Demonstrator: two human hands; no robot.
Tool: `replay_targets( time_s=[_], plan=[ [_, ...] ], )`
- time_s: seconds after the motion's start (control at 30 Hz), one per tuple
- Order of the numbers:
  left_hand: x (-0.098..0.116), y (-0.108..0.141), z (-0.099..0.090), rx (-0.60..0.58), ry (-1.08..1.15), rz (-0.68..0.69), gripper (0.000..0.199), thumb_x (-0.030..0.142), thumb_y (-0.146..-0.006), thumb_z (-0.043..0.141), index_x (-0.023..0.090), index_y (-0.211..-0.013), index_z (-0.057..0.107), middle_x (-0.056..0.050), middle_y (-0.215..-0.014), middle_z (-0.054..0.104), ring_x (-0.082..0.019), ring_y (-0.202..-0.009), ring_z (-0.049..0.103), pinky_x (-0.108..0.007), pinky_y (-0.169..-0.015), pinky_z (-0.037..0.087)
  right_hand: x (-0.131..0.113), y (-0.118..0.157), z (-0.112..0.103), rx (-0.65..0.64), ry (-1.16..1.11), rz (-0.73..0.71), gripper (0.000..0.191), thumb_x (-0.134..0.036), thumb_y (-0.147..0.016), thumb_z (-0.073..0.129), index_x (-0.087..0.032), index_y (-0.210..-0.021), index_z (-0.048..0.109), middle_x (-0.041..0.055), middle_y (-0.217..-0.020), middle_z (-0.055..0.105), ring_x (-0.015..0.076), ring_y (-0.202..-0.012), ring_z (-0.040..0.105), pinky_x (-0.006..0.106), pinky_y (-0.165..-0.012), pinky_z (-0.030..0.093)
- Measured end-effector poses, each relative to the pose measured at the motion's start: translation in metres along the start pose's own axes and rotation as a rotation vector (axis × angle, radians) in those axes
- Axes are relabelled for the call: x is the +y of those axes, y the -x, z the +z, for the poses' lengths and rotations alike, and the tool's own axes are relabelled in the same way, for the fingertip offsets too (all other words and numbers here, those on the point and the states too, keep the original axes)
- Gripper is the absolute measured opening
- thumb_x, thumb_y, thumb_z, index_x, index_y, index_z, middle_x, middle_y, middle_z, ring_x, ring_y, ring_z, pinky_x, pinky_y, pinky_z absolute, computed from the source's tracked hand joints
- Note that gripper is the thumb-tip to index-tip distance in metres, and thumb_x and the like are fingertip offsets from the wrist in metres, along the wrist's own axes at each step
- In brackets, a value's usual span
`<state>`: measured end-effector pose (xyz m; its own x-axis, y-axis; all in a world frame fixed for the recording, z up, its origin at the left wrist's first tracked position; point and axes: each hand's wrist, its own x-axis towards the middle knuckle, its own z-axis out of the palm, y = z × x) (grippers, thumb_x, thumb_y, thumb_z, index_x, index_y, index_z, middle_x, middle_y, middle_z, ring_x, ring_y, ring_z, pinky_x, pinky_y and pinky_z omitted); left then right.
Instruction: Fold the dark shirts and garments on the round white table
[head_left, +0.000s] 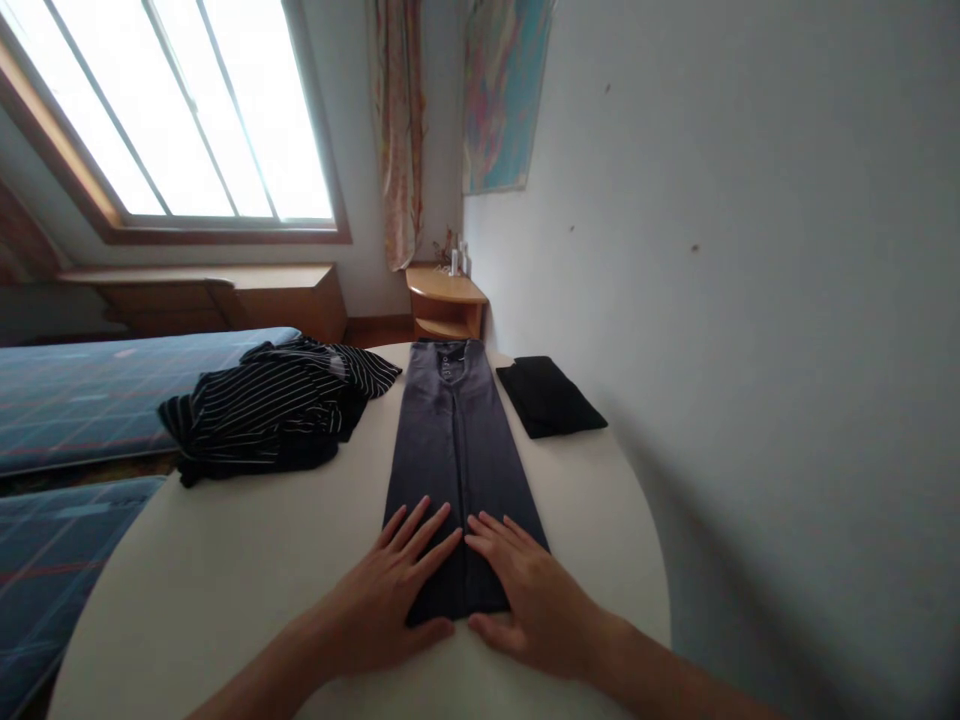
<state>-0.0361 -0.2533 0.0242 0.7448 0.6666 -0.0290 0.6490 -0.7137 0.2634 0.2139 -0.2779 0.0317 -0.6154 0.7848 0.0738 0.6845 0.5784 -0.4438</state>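
A pair of dark grey-blue trousers [431, 430] lies flat and lengthwise on the white table [247, 580], its waistband at the far end. My left hand [394, 590] rests with fingers spread on the left leg near the hem. On the right leg lies my right hand [529, 595], fingers stretched out. Both thumbs point inward at the near edge of the cloth. Neither hand grips anything. A folded black garment [551, 397] sits right of the trousers. To their left is a loose heap of black, white-striped clothing [277, 405].
The round table stands close to a bare wall [750, 350] on the right. Blue plaid mattresses [97, 400] are on the left. Beyond the table are a small corner shelf [446, 287] with bottles, a wooden cabinet [285, 290], a curtain [401, 130] and a bright window [187, 110].
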Motion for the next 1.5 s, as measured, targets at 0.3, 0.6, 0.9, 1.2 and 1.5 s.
replay_targets(
  time_s=[0.3,0.6,0.9,1.2,1.5],
  plan=[
    [-0.004,-0.002,0.002,0.029,0.063,0.047,0.084,0.039,-0.087,0.069,0.032,-0.158,0.025,-0.004,-0.167,0.015,-0.036,-0.153,0.010,-0.060,-0.121,0.020,0.007,0.005,0.017,0.353,0.014,-0.240,0.007,-0.014,-0.089,0.060,-0.020,-0.092,0.062,0.0036,-0.107,0.074,0.0193,-0.104,0.064,0.035,-0.096,0.048],
    [0.000,0.000,-0.009,0.003,0.069,0.079,0.082,0.038,-0.083,0.073,0.026,-0.154,0.035,-0.009,-0.164,0.026,-0.036,-0.151,0.021,-0.059,-0.119,0.026,0.006,0.007,0.010,0.270,0.058,-0.313,0.003,-0.020,-0.092,0.061,-0.020,-0.095,0.061,0.0022,-0.098,0.072,0.0173,-0.090,0.062,0.031,-0.082,0.045],
    [0.022,0.000,-0.020,0.037,-0.068,0.091,0.012,0.011,-0.087,0.060,0.020,-0.094,0.061,-0.003,-0.105,0.066,-0.023,-0.097,0.061,-0.037,-0.082,0.052,0.005,0.006,0.009,0.162,0.054,-0.255,0.020,-0.039,-0.089,0.068,-0.020,-0.095,0.062,0.0038,-0.099,0.071,0.0198,-0.090,0.061,0.033,-0.081,0.045],
    [0.024,-0.005,-0.016,0.064,-0.019,-0.001,0.011,0.010,-0.088,0.052,0.020,-0.090,0.056,-0.004,-0.097,0.063,-0.022,-0.091,0.057,-0.036,-0.079,0.048,-0.020,-0.008,0.015,0.092,0.195,-0.028,0.011,-0.017,-0.088,0.065,-0.020,-0.099,0.062,0.0043,-0.095,0.068,0.0222,-0.089,0.061,0.034,-0.078,0.046],
    [0.011,0.010,-0.035,-0.024,0.016,-0.086,0.034,0.001,-0.073,0.051,0.022,-0.100,0.057,-0.004,-0.106,0.063,-0.024,-0.098,0.058,-0.039,-0.087,0.047,-0.009,-0.011,-0.002,0.122,0.035,-0.004,0.029,-0.008,-0.085,0.063,-0.020,-0.111,0.062,0.0045,-0.103,0.067,0.0209,-0.095,0.061,0.034,-0.085,0.049]
  ],
)
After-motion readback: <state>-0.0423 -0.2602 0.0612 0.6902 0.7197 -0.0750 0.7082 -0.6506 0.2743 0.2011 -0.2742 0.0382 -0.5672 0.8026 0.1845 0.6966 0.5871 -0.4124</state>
